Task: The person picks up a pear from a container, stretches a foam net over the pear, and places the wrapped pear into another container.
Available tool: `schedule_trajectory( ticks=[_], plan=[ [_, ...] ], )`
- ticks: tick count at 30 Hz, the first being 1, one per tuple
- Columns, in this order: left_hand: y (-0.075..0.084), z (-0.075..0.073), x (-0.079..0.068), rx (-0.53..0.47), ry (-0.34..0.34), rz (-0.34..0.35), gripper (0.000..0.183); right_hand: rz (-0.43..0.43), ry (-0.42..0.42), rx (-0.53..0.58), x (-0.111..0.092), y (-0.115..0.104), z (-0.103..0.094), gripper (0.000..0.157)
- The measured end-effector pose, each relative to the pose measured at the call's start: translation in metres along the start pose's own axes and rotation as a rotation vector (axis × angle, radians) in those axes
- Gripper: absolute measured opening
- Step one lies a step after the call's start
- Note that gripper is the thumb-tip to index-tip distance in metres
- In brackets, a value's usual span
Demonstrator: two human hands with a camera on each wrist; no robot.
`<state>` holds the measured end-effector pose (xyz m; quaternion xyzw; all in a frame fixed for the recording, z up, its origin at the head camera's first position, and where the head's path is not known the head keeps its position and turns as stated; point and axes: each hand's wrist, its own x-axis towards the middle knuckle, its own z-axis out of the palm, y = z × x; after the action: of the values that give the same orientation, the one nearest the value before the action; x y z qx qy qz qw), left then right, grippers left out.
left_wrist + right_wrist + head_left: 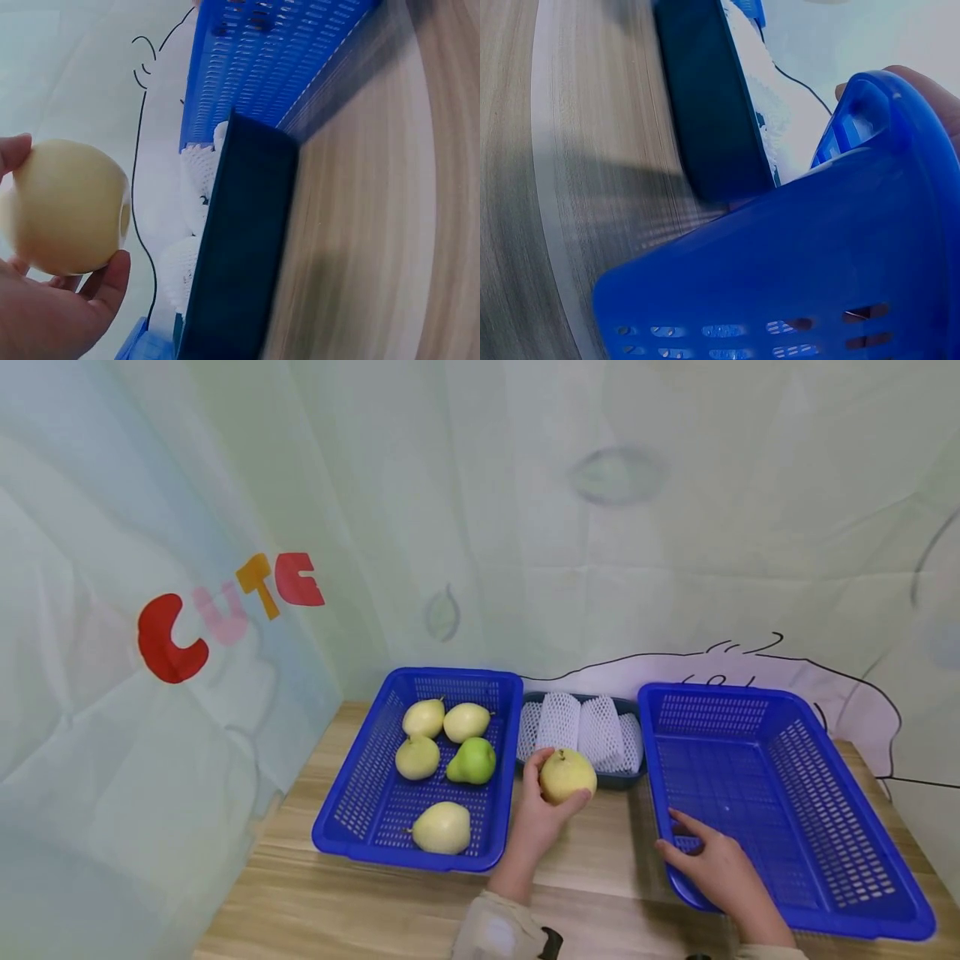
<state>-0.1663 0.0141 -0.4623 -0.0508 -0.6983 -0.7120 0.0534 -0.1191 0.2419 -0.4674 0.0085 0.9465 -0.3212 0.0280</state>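
My left hand (546, 814) grips a round, pale-yellow pear (567, 776), thumb on one side and fingers on the other. The pear is held up in front of a dark teal tray (622, 782) of white foam net sleeves (558, 722). In the left wrist view the same pear (71, 206) sits between the fingertips, off to the side of the tray. My right hand (720, 868) is at the near left rim of the right blue basket (862, 802), thumb and forefinger spread apart with nothing between them. In the right wrist view the basket wall (795, 262) hides most of that hand.
A left blue basket (345, 760) holds several yellow pears (442, 828) and one green pear (474, 761). Both baskets flank the tray on the wooden table (360, 906). A printed cloth (525, 527) hangs behind and to the left.
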Motion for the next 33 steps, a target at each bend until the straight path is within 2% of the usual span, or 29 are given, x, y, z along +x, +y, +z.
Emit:
schedule_trajectory(
  ticks=[5, 8, 14, 23, 33],
  plan=[
    [-0.006, 0.005, -0.001, -0.015, -0.008, -0.01, 0.071, 0.0, 0.0, 0.003, 0.001, -0.001, -0.001, 0.064],
    [-0.012, 0.01, -0.001, 0.017, 0.007, -0.011, 0.075, 0.009, -0.009, 0.005, 0.002, -0.001, -0.002, 0.065],
    [-0.03, 0.02, -0.003, 0.144, 0.088, -0.015, 0.075, 0.028, -0.025, 0.002, 0.003, -0.001, -0.003, 0.067],
    [-0.061, 0.031, -0.008, 0.268, 0.185, -0.069, 0.071, 0.005, -0.003, -0.003, 0.003, 0.0, -0.004, 0.065],
    [-0.071, 0.033, -0.016, 0.342, 0.204, -0.099, 0.071, -0.004, 0.0, -0.003, 0.0, 0.001, -0.001, 0.063]
  ],
)
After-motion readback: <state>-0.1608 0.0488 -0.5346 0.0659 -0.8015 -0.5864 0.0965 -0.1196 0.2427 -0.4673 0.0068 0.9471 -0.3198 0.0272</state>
